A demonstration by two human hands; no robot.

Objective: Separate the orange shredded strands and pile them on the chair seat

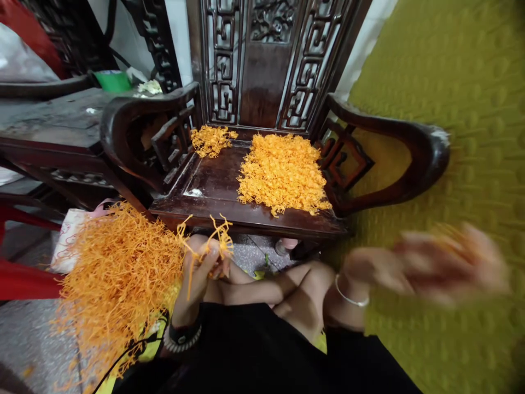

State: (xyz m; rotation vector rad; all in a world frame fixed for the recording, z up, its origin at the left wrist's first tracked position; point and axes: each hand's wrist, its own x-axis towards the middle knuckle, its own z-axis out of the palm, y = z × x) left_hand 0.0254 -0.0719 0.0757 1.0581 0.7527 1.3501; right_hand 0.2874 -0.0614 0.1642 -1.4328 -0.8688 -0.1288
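My left hand (205, 262) is closed in a pinch on a small tuft of orange strands (221, 235), whose thin ends stick up above the fingers. Out to the right, my right hand (455, 268) is smeared by motion. Some orange shows by its fingers, but its grip cannot be made out. A big loose heap of long orange strands (123, 273) lies at the left, beside my left hand. On the dark wooden chair (221, 205) in front, a thick rectangular layer of curly orange pieces (283, 172) covers the right of the seat. A smaller orange clump (211, 140) sits at the back left.
The chair's curved armrests (410, 158) rise on both sides of the seat. At the left stands a dark wooden table (49, 117) with a green container (112, 81). A white patterned bag (68, 238) is behind the heap, and a yellow-green textured surface (443, 109) lies at the right.
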